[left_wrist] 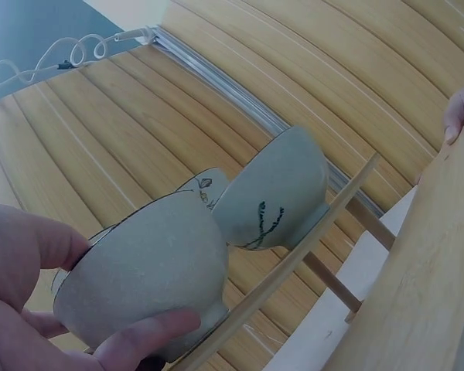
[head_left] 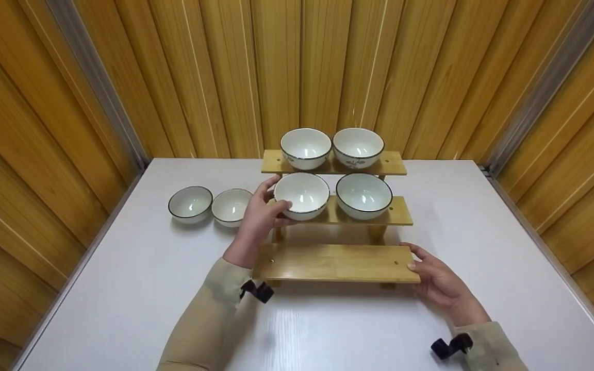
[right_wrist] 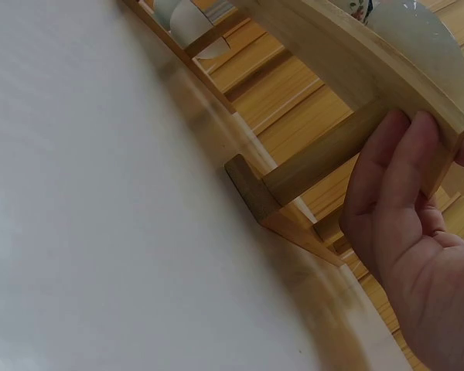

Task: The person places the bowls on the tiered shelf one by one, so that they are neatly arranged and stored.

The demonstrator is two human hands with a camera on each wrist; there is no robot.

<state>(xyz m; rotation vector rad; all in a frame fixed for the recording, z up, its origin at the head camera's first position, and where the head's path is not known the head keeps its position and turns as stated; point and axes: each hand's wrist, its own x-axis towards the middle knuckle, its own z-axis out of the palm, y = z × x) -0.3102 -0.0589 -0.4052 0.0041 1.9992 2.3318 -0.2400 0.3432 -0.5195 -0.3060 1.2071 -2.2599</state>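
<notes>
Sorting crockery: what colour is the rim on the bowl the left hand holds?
Black, on a white bowl; head view shows it best.

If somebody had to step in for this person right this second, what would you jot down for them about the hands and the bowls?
Left hand: grips the left bowl on the middle shelf of the bamboo rack, thumb on the rim, fingers round the outside.
Right hand: holds the right end of the bottom shelf, steadying the rack.
Placed: two bowls on the top shelf, one more bowl beside the gripped one.
Left: two bowls stand on the table left of the rack; the bottom shelf is bare.
Likely next: let go once the bowl sits flat, then probably fetch those two.
</notes>
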